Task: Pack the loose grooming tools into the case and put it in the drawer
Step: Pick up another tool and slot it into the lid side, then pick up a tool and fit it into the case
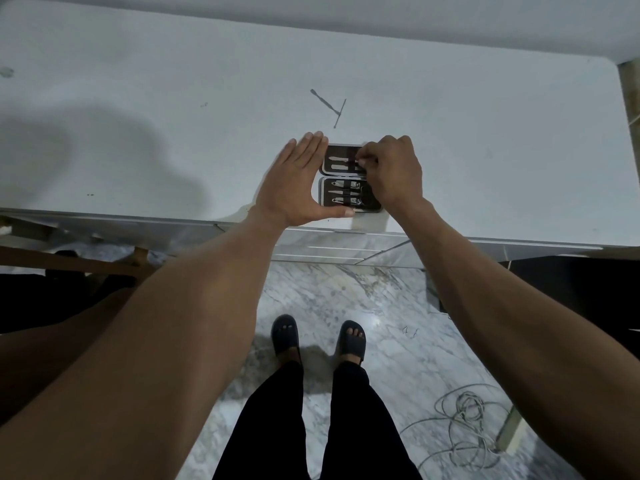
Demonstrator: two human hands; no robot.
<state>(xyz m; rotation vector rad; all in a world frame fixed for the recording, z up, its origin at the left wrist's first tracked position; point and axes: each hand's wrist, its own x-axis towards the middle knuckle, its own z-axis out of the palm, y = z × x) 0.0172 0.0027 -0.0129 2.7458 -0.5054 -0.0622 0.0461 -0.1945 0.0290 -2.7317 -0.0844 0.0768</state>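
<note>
Your flat, released left hand steadied the case mid-frame; your right hand pinched a tool, best seated fully under its strap.

This looks like a room in a home. A plain white bench stands against a pale wall, with drawer fronts just below its near edge. Below the bench lies a polished marble-patterned floor, and on it, to the right, a loose tangle of pale cable. In front of the bench the person stands in dark open-toed slippers.
</note>
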